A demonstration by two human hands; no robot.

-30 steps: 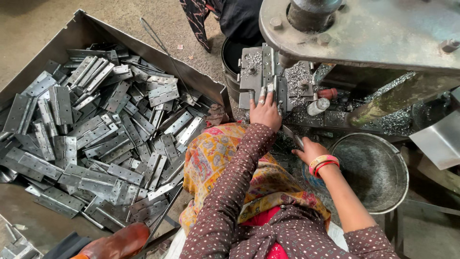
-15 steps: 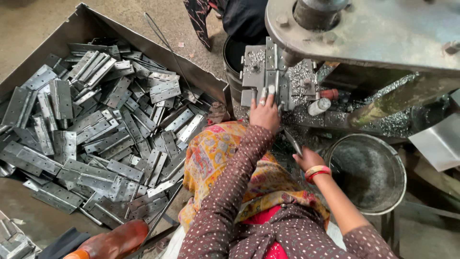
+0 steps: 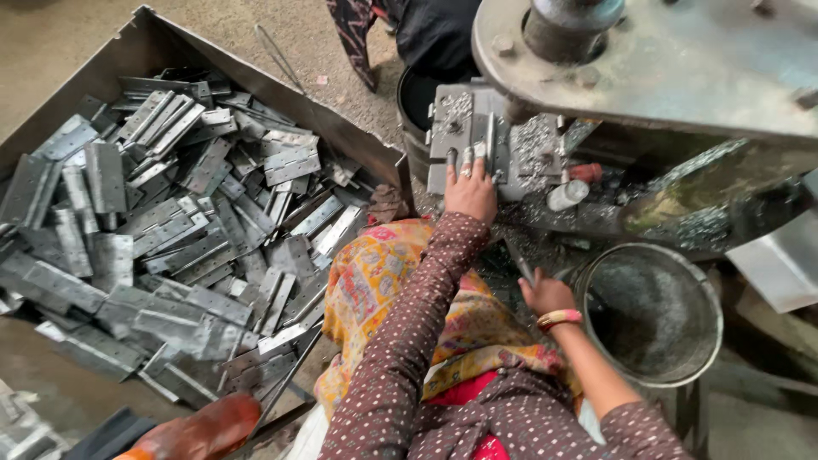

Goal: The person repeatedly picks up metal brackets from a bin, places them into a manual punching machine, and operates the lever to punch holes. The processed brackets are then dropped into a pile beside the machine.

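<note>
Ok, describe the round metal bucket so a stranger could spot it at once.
Start at the big grey machine at upper right. Below it, beside the right hand, stands the round metal bucket. Unlike the rectangular tray of flat hinges, it is circular and deep.

A metal workshop: a heavy press machine (image 3: 648, 60) beside a bin of steel hinges (image 3: 170, 221)

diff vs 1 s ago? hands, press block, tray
Little changed. The left hand stays on the metal block under the press, fingers on its front edge. The right hand drew slightly nearer the body beside the round metal tub, keeping its thin rod. The tray of hinges lies as before.
</note>
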